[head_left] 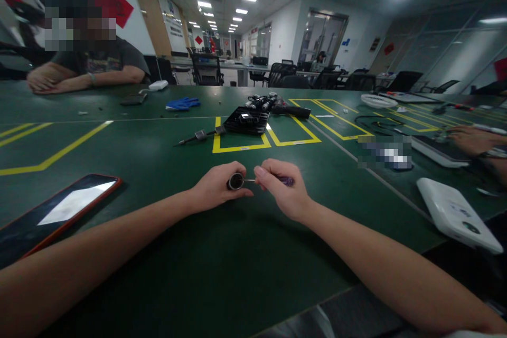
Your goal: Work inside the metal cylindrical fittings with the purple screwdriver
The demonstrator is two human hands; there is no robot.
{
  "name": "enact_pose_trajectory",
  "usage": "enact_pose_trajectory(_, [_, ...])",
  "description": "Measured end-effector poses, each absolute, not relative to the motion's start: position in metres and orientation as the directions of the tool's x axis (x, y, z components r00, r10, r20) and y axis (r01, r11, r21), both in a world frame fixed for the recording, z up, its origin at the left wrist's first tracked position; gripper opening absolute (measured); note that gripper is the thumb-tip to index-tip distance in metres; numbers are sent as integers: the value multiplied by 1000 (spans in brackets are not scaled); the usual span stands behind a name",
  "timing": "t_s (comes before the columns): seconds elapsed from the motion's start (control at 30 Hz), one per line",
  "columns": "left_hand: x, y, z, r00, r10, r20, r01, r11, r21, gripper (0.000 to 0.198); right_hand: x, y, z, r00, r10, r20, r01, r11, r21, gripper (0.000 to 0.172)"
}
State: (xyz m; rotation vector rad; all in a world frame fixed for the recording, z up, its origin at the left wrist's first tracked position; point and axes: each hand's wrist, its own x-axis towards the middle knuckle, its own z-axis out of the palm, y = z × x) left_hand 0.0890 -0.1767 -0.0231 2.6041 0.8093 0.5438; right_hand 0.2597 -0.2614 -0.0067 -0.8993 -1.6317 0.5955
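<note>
Above the green table, my left hand [212,187] grips a short dark cylinder [236,181] with a pale ring around its round end, which faces me. My right hand [283,190] is closed around a screwdriver [287,181] with a purple, see-through handle. Its thin metal shaft points left and meets the cylinder's side, or lies just beside it; the tip is too small to make out. Beyond my hands, a black ribbed part [247,120] lies over yellow tape lines, and a dark rod with a grey block [200,135] lies to its left.
A phone with an orange edge [75,211] lies by my left forearm. At right are a white device [457,214] and another person's hand [475,140]. Farther back lie blue gloves [182,103] and a black handle-like part [293,111]. Another person [99,58] sits across the table.
</note>
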Motion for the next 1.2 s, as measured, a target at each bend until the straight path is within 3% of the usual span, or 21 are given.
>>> enact_pose_trajectory(0.23, [88, -177, -24, 773, 578, 261, 444, -787, 429, 37, 260, -259, -8, -83, 847, 525, 215, 530, -820, 30])
enact_pose_trajectory(0.53, [89, -178, -21, 769, 601, 218, 480, -768, 424, 37, 263, -250, -12, 43, 931, 362, 37, 361, -932, 30])
enact_pose_trajectory(0.8, [88, -179, -18, 777, 603, 180, 482, -754, 445, 36, 261, -246, -14, 95, 965, 243, -117, 254, -960, 29])
enact_pose_trajectory(1.0, [87, -179, -18, 775, 603, 192, 481, -758, 441, 35, 261, -243, -18, 100, 967, 235, -143, 248, -958, 29])
enact_pose_trajectory(1.2, [88, -178, -19, 777, 594, 207, 478, -771, 420, 37, 264, -246, -16, 72, 943, 324, -70, 329, -942, 30])
